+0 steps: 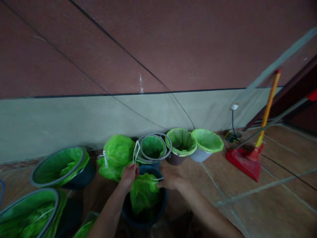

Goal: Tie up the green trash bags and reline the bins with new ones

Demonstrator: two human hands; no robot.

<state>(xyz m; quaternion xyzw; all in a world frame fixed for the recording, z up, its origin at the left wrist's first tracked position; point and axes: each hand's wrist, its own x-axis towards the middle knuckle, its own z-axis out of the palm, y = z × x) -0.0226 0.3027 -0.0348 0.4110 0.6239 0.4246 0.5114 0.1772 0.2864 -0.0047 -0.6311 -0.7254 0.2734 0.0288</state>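
A green translucent trash bag (145, 195) hangs partly inside a dark blue bin (161, 211) in front of me. My left hand (128, 175) is closed on the bag's white drawstring (136, 152), whose loop sticks up above the fingers. On the other side of the bin, my right hand (172, 178) is closed on the drawstring at the bag's right edge; motion blurs its fingers. Just beyond my left hand sits a full, tied green bag (120, 148) with a white knot.
Lined bins stand along the wall: one with loose grey rings (170, 145) on top, a brown bin (177, 159) and a pale bin (200, 155). Two larger lined bins (83, 172) (57, 201) are at left. A red dustpan (244, 162) with a yellow handle stands right.
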